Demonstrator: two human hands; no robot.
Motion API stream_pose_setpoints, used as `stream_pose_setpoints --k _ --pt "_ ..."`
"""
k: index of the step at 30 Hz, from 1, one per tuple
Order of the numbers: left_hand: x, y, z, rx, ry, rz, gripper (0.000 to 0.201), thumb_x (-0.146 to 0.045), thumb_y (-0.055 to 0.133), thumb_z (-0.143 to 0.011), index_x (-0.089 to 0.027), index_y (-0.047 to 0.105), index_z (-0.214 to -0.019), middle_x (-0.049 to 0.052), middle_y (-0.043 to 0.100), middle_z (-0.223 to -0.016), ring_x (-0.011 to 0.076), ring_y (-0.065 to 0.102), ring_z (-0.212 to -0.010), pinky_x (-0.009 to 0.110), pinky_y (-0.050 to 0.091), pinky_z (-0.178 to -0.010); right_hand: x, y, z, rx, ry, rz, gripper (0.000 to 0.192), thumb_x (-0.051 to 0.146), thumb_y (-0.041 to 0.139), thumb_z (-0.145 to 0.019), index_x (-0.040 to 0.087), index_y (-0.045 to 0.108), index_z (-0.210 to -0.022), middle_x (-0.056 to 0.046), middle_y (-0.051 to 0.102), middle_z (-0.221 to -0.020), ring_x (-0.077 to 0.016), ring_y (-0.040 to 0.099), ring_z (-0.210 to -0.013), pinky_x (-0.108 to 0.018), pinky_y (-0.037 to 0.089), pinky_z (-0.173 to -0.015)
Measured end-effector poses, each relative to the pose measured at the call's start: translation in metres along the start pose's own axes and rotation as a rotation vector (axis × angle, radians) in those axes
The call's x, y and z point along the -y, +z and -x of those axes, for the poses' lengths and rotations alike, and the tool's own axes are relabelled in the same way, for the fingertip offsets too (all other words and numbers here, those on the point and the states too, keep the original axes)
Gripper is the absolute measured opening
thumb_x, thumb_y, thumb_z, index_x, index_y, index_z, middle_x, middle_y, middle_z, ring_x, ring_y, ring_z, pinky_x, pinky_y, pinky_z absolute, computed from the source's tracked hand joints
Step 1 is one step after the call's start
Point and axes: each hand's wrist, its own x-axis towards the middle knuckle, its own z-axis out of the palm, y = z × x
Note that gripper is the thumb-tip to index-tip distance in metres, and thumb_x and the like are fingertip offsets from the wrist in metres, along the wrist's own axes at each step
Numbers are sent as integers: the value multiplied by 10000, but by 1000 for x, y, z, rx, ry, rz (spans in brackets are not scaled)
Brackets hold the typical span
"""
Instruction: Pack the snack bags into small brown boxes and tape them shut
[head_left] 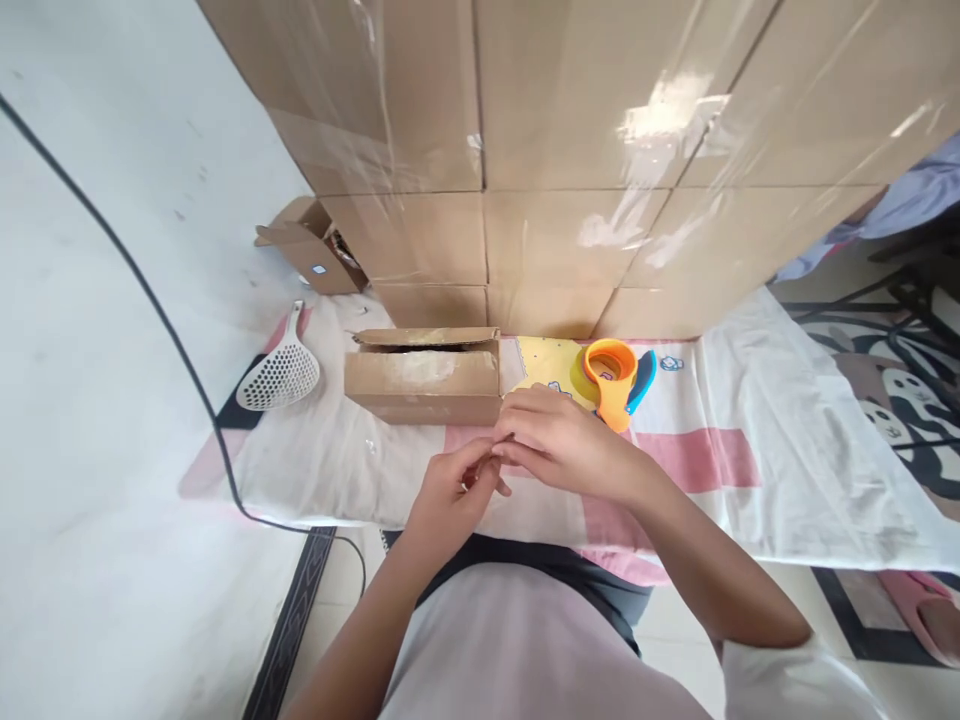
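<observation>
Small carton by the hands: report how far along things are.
Done: the small carton lies on the cloth-covered table, top flap ajar. In hand: left hand and right hand pinch something too small to identify. Untouched: orange tape dispenser, white scoop.

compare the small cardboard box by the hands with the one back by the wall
The near box lies long and low on the cloth, its top flaps nearly closed; the far box sits on the floor, smaller in view, flaps splayed open, with a small pale label. Both are plain brown cardboard.
</observation>
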Motion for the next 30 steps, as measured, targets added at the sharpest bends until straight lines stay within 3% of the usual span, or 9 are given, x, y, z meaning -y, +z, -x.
stream_pose_setpoints --k 3,6,11,14,18,20,23,26,30 --pt "3 -8 0 -30 -82 109 246 -192 539 -920 -205 758 -1030 -5 700 -800 115 695 -689 220 566 -643 -1 5 -6 14 -68 160 187 199 507 -1004 169 623 -859 -22 626 -822 -143 523 -758 -306 409 -754" --pt "6 -14 0 -43 -151 228 221 -230 601 -879 -182 767 -1016 31 724 -826 174 717 -811 254 613 -651 0 12 -10 21 -109 288 208 158 494 -990 164 603 -813 -20 610 -783 -146 483 -713 -311 385 -743" --pt "5 -21 3 -78 -210 276 258 -351 674 -861 -165 760 -1017 82 755 -950 238 732 -981 250 612 -633 1 20 -23 46 -134 330 229 173 492 -992 170 582 -781 -8 609 -762 -138 472 -687 -302 357 -730" --pt "7 -28 3 -126 -246 271 389 -400 725 -826 -146 722 -1121 68 761 -826 212 748 -822 267 607 -657 -4 20 -34 18 -158 355 287 204 453 -1019 174 557 -753 -9 594 -723 -135 458 -662 -306 347 -732" --pt "9 -48 -1 -349 -208 143 664 -420 786 -786 -178 583 -1369 -22 706 -613 146 667 -565 240 547 -601 -15 8 -53 -55 -104 308 337 291 394 -1057 188 511 -757 -3 537 -681 -135 429 -637 -300 315 -680" --pt "8 -59 -4 -469 -125 31 475 -422 767 -804 -177 685 -1203 -39 651 -540 121 611 -519 211 486 -552 -20 -3 -66 -105 -28 245 350 333 348 -1068 200 471 -768 4 494 -677 -135 425 -631 -293 299 -648" --pt "2 -68 -10 -534 -17 -15 229 -396 711 -846 -169 725 -863 -38 588 -483 90 534 -477 202 443 -539 -27 -19 -90 -130 53 170 363 380 310 -1074 211 413 -769 8 462 -695 -131 423 -633 -287 281 -627" --pt "-2 -67 -19 -566 -8 72 227 -391 683 -863 -177 681 -786 -40 578 -478 85 508 -466 205 441 -543 -37 -26 -121 -70 26 174 350 372 326 -1069 209 409 -770 2 478 -715 -131 413 -640 -292 277 -636" --pt "2 -59 -37 -664 -72 148 304 -434 674 -861 -188 602 -700 -58 498 -433 84 432 -430 211 377 -487 -60 -19 -159 45 -51 209 317 335 349 -1057 200 459 -792 -21 536 -763 -146 441 -678 -293 299 -661"
